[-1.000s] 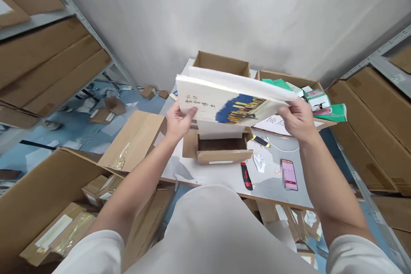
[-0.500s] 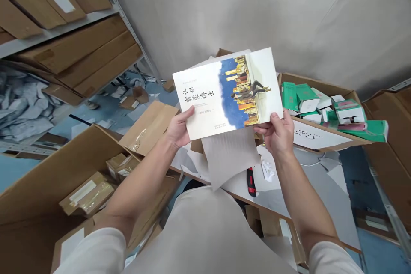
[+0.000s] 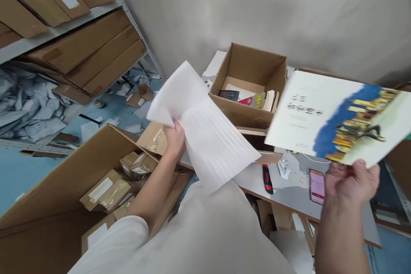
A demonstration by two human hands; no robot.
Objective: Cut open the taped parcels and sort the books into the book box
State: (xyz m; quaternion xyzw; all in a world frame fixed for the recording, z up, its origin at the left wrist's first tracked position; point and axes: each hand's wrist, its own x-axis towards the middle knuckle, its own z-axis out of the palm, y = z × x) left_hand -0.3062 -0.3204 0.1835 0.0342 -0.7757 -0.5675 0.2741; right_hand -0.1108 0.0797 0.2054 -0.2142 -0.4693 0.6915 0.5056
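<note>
My right hand (image 3: 353,180) grips a book (image 3: 308,115) by its lower edge, out to the right. The cover is white with a blue sky and a row of tall yellow shapes, slightly smeared by motion. Closed round a crumpled part of a white foam sheet (image 3: 215,141) is my left hand (image 3: 175,137). The sheet hangs down to the right in front of my shirt. Below the book lie a phone (image 3: 317,186) with a lit screen and a red and black box cutter (image 3: 267,179) on the table (image 3: 295,197).
An open carton (image 3: 257,62) with several books stands at the table's back. At left, a large open carton (image 3: 61,180) holds taped parcels (image 3: 105,190). Behind it are shelves (image 3: 61,30) of cardboard boxes. Scrap paper (image 3: 284,169) lies near the cutter.
My left hand has let go of the book and now holds the foam sheet. My right hand has carried the book to the right, uncovering the carton of books and the phone.
</note>
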